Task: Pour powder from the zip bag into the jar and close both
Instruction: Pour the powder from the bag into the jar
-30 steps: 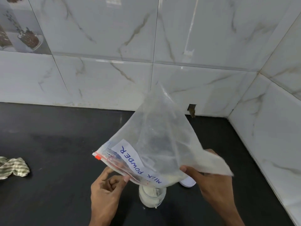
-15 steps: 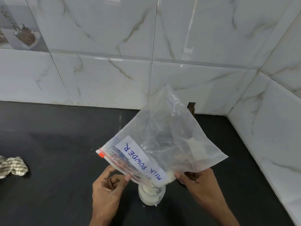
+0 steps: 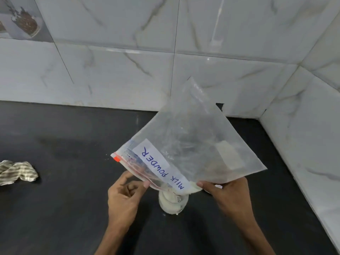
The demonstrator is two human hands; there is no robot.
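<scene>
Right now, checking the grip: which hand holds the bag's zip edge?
The left hand, pinching the red zip edge of the bag. The right hand holds the plain side edge.

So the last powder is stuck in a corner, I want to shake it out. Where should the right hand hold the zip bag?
Probably the upper far corner of the zip bag, pinched from above. The bag hangs mouth-down over the jar, and a clump of powder sits by the right edge; the right hand grips low, beside the mouth. Lifting the top corner should steepen the slope.
</scene>
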